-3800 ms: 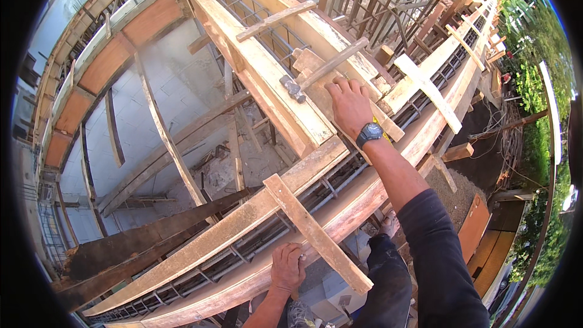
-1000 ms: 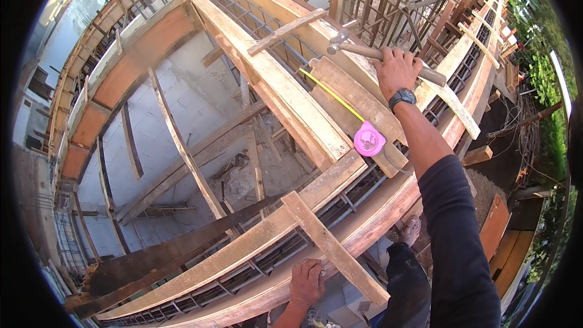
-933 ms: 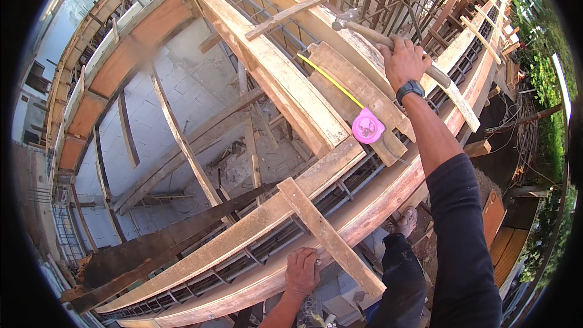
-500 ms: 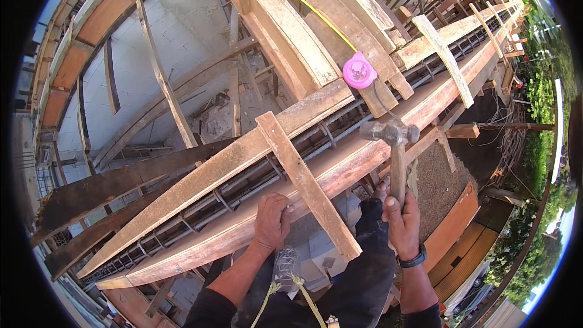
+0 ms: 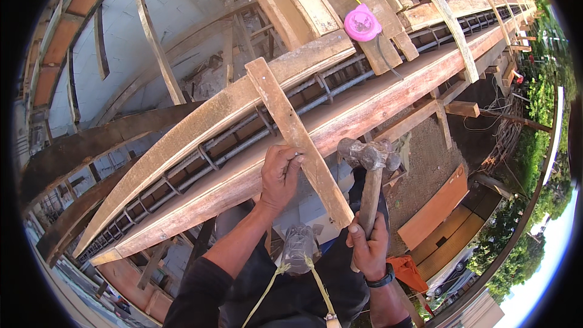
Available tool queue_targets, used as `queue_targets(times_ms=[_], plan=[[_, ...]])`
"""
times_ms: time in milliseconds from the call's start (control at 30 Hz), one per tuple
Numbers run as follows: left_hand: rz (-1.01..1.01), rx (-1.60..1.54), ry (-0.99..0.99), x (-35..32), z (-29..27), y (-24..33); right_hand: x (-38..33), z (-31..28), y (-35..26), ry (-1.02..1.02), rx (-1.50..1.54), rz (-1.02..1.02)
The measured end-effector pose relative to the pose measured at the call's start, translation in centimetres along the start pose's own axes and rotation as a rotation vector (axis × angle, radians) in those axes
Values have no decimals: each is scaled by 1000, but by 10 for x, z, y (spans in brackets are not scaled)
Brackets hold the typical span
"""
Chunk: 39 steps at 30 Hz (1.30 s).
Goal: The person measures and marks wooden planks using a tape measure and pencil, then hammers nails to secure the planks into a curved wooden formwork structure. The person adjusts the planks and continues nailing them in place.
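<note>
My right hand (image 5: 369, 246) is wrapped round the wooden handle of a hammer (image 5: 369, 185). The hammer's worn metal head points up, just right of a wooden cross strip (image 5: 297, 133). This strip lies across two long formwork boards, its near end sticking out toward me. My left hand (image 5: 279, 176) is closed in a pinch beside the strip's left edge, above the reddish near board (image 5: 231, 206); what the fingertips hold is too small to make out. Steel reinforcing bars (image 5: 243, 136) run in the gap between that board and the brown far board (image 5: 212, 109).
A pink tape measure (image 5: 362, 22) with its yellow blade out rests on planks beyond the boards. Another cross strip (image 5: 450, 30) spans the formwork farther right. A clear plastic bottle (image 5: 297, 249) hangs on cords in front of me. An orange panel (image 5: 434, 208) lies below at right.
My left hand has moved from the near board up beside the cross strip. The hammer and my right hand have come lower and nearer to me. The whole view has shifted slightly.
</note>
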<state>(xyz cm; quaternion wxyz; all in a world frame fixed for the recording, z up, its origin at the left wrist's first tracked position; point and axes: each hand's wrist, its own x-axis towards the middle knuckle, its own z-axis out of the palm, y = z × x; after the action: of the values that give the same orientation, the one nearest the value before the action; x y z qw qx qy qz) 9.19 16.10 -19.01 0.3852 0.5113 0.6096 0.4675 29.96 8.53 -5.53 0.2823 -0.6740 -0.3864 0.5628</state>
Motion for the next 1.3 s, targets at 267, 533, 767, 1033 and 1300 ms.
queue_targets(times_ms=[267, 533, 767, 1033, 1300], plan=[[63, 62, -2, 3, -1, -3, -11, 13, 0, -9, 26, 31], [73, 64, 2, 5, -1, -1, -13, 12, 1, 14, -24, 43], [55, 62, -7, 3, 2, -3, -12, 10, 5, 21, -35, 23], [231, 219, -43, 2, 4, -11, -16, 7, -1, -35, -65, 27], [275, 260, 18, 3, 7, -11, -9, 5, -13, -53, -243, -31]])
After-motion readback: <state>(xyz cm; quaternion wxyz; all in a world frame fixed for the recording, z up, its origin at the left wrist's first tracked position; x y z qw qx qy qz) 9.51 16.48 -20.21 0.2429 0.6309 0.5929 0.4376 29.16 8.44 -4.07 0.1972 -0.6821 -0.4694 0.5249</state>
